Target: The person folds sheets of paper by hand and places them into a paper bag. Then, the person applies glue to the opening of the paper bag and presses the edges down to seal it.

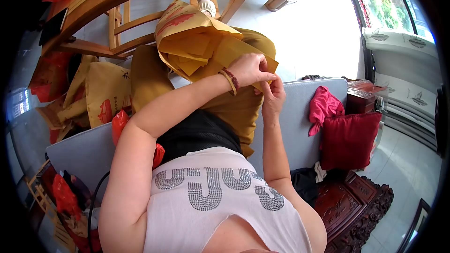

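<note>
I see the left hand (248,69) with its grip closed on the yellow paper (231,52) above the lap, beside the open paper bag (180,26). The right hand (274,96) meets it at the paper's end, fingertips pinched together; I can't tell what they hold.

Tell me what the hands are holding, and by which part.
Yellow paper: the left hand and right hand meet at its right-hand end, fingertips pinching near the edge.
</note>
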